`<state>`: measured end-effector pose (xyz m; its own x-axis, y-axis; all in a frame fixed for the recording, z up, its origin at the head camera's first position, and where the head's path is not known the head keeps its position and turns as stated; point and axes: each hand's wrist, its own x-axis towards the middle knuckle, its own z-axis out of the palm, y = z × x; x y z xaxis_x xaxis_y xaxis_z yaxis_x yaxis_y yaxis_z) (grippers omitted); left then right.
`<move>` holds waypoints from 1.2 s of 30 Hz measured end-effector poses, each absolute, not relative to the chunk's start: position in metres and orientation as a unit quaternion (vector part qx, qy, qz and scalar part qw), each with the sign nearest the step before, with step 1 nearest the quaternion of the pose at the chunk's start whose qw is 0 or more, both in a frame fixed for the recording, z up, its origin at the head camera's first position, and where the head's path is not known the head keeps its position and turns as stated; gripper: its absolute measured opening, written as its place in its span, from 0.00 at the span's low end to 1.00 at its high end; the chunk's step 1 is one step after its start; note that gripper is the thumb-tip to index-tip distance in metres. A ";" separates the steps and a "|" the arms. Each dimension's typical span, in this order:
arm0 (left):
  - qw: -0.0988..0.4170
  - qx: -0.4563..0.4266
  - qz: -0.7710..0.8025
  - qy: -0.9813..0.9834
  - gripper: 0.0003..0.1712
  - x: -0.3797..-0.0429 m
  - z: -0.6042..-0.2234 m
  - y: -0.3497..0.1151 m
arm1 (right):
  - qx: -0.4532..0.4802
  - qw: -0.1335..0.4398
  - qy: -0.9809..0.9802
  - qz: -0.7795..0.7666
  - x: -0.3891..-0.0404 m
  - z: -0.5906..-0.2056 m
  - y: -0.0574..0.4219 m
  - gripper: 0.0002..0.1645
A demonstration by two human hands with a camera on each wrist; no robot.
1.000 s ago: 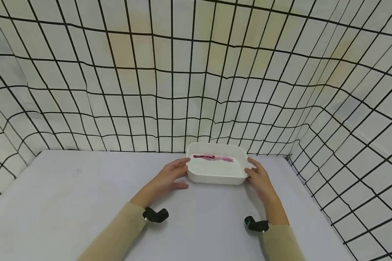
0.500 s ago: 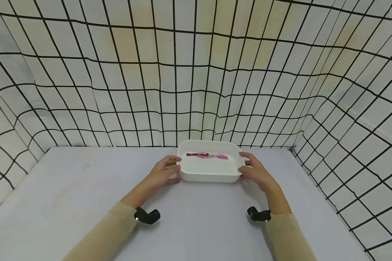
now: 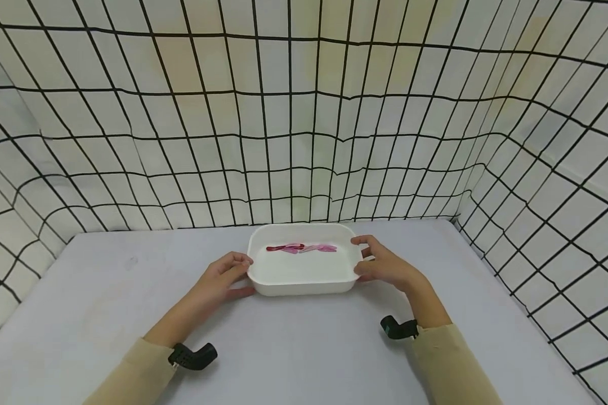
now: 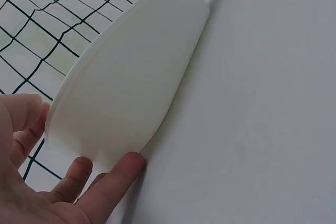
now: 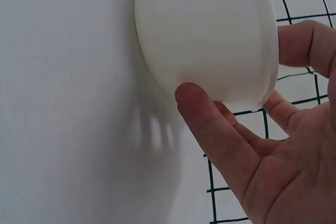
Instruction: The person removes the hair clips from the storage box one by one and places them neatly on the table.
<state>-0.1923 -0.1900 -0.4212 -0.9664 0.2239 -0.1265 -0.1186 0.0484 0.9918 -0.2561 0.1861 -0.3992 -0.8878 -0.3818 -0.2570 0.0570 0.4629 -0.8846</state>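
Note:
A white oblong tray (image 3: 296, 274) with rounded corners stands toward the back of the table, between both hands. In it lie thin red and pink pieces (image 3: 301, 248), strung out in a line; their kind is too small to tell. My left hand (image 3: 225, 281) grips the tray's left end, thumb and fingers spread over rim and side. At the opposite end, my right hand (image 3: 387, 269) holds it the same way. Both wrist views show the tray's outer wall (image 4: 126, 66) with fingers against it. Whether its base touches the table cannot be told.
A white table (image 3: 294, 349) spreads in front of the tray. Black wire mesh (image 3: 263, 135) rises behind and at both sides, with pale sheeting behind it. Each wrist carries a small black device (image 3: 195, 357).
Both hands have moved the tray to the left and a little nearer to me. The red and pink pieces have stayed in line inside it. Both hands keep their hold.

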 end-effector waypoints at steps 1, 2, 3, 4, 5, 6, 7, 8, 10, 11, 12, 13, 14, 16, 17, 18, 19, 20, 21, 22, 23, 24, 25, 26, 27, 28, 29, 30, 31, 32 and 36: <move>0.127 0.041 0.684 0.717 0.24 -0.191 -0.420 -0.194 | -0.103 0.222 0.828 -0.505 -0.255 -0.398 0.184 0.43; 0.131 0.044 0.679 0.721 0.25 -0.191 -0.419 -0.198 | -0.107 0.227 0.829 -0.501 -0.254 -0.397 0.183 0.43; 0.136 0.050 0.674 0.724 0.26 -0.191 -0.417 -0.202 | -0.111 0.231 0.829 -0.497 -0.253 -0.397 0.181 0.43; 0.140 0.055 0.669 0.728 0.27 -0.192 -0.416 -0.206 | -0.115 0.235 0.830 -0.492 -0.252 -0.396 0.180 0.43; 0.146 0.059 0.664 0.731 0.29 -0.192 -0.416 -0.210 | -0.120 0.237 0.834 -0.484 -0.251 -0.395 0.179 0.43; 0.151 0.063 0.661 0.733 0.31 -0.193 -0.415 -0.214 | -0.126 0.240 0.837 -0.475 -0.250 -0.394 0.178 0.43; 0.157 0.068 0.656 0.735 0.32 -0.194 -0.414 -0.217 | -0.128 0.243 0.839 -0.469 -0.249 -0.393 0.178 0.43; 0.163 0.073 0.650 0.739 0.33 -0.194 -0.413 -0.219 | -0.132 0.246 0.841 -0.464 -0.248 -0.391 0.177 0.44; 0.173 0.084 0.638 0.745 0.33 -0.196 -0.410 -0.225 | -0.140 0.254 0.842 -0.454 -0.247 -0.389 0.177 0.44; 0.179 0.089 0.635 0.747 0.33 -0.196 -0.409 -0.227 | -0.144 0.257 0.843 -0.450 -0.246 -0.387 0.177 0.44; 0.185 0.090 0.632 0.747 0.33 -0.196 -0.408 -0.229 | -0.148 0.260 0.843 -0.448 -0.245 -0.386 0.176 0.45; 0.191 0.092 0.630 0.747 0.32 -0.196 -0.407 -0.231 | -0.150 0.262 0.843 -0.445 -0.244 -0.385 0.176 0.44; 0.197 0.091 0.630 0.745 0.32 -0.196 -0.406 -0.232 | -0.152 0.265 0.844 -0.441 -0.243 -0.384 0.176 0.44; 0.209 0.088 0.633 0.740 0.33 -0.196 -0.406 -0.235 | -0.155 0.271 0.846 -0.433 -0.241 -0.382 0.174 0.44; 0.213 0.084 0.634 0.738 0.33 -0.195 -0.406 -0.236 | -0.156 0.275 0.847 -0.428 -0.240 -0.381 0.174 0.44; 0.217 0.080 0.636 0.737 0.33 -0.195 -0.406 -0.237 | -0.157 0.279 0.848 -0.423 -0.239 -0.380 0.173 0.44; 0.220 0.076 0.637 0.735 0.33 -0.194 -0.407 -0.237 | -0.155 0.283 0.849 -0.418 -0.237 -0.379 0.172 0.44; 0.222 0.077 0.639 0.733 0.33 -0.192 -0.408 -0.237 | -0.157 0.287 0.851 -0.412 -0.236 -0.378 0.171 0.44; 0.222 0.074 0.640 0.732 0.33 -0.191 -0.409 -0.237 | -0.159 0.289 0.852 -0.405 -0.235 -0.377 0.171 0.44; 0.222 0.073 0.640 0.732 0.33 -0.190 -0.410 -0.237 | -0.160 0.291 0.855 -0.399 -0.234 -0.377 0.170 0.44; 0.223 0.070 0.642 0.730 0.33 -0.189 -0.412 -0.237 | -0.161 0.293 0.857 -0.393 -0.233 -0.376 0.170 0.44; 0.223 0.070 0.644 0.729 0.33 -0.187 -0.413 -0.237 | -0.166 0.294 0.859 -0.386 -0.232 -0.374 0.170 0.44; 0.223 0.069 0.645 0.727 0.33 -0.186 -0.415 -0.236 | -0.171 0.295 0.861 -0.377 -0.231 -0.372 0.170 0.44; 0.223 0.070 0.647 0.726 0.33 -0.184 -0.416 -0.236 | -0.175 0.295 0.864 -0.369 -0.231 -0.371 0.170 0.43; 0.222 0.066 0.650 0.724 0.33 -0.183 -0.417 -0.236 | -0.180 0.296 0.866 -0.361 -0.230 -0.369 0.170 0.43; 0.220 0.068 0.652 0.722 0.33 -0.180 -0.419 -0.235 | -0.184 0.298 0.867 -0.355 -0.229 -0.368 0.170 0.42; 0.218 0.069 0.655 0.721 0.33 -0.178 -0.420 -0.235 | -0.188 0.299 0.868 -0.348 -0.228 -0.366 0.170 0.42; 0.215 0.071 0.656 0.719 0.34 -0.176 -0.422 -0.235 | -0.191 0.299 0.871 -0.341 -0.227 -0.365 0.170 0.41; 0.213 0.074 0.660 0.717 0.34 -0.173 -0.423 -0.234 | -0.190 0.298 0.874 -0.335 -0.226 -0.364 0.169 0.41; 0.211 0.075 0.663 0.714 0.34 -0.171 -0.425 -0.234 | -0.192 0.293 0.877 -0.328 -0.225 -0.363 0.169 0.40; 0.198 0.081 0.677 0.704 0.34 -0.166 -0.429 -0.232 | -0.210 0.213 0.911 -0.284 -0.222 -0.361 0.165 0.35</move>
<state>-0.1658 -0.2322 -0.4294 -0.9083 0.3827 -0.1689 -0.1539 0.0698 0.9856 -0.2224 0.1654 -0.3607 -0.8215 -0.5029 -0.2687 -0.2611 0.7508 -0.6068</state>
